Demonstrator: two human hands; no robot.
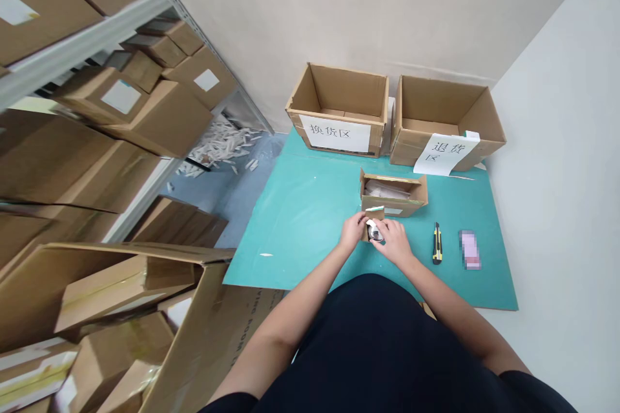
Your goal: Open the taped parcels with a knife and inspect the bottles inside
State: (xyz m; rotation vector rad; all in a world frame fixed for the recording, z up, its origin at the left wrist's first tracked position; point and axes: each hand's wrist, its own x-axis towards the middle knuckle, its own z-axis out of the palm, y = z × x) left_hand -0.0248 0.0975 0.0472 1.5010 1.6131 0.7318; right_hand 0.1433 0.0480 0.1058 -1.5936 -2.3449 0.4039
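Note:
Near the front of the green tabletop, a small cardboard box [374, 213] stands with its top flap up. My left hand [354, 230] is closed on the box's left side. In the opening sits a shiny, rounded silver-and-white object [374, 233], too small to name. My right hand [394, 242] has its thumb and fingers closed around that object at the box's right side. Just behind is a larger open cardboard box [401, 208] with clear plastic wrapping [386, 190] inside. To the right lies a yellow-and-black utility knife [437, 244].
Two open cartons with paper signs, the left carton [378, 95] and the right carton [448, 100], line the table's back. A blurred pink item [470, 250] lies at right. Shelves of boxes [169, 113] and a big carton of parcels [194, 329] stand left of the green table [300, 206].

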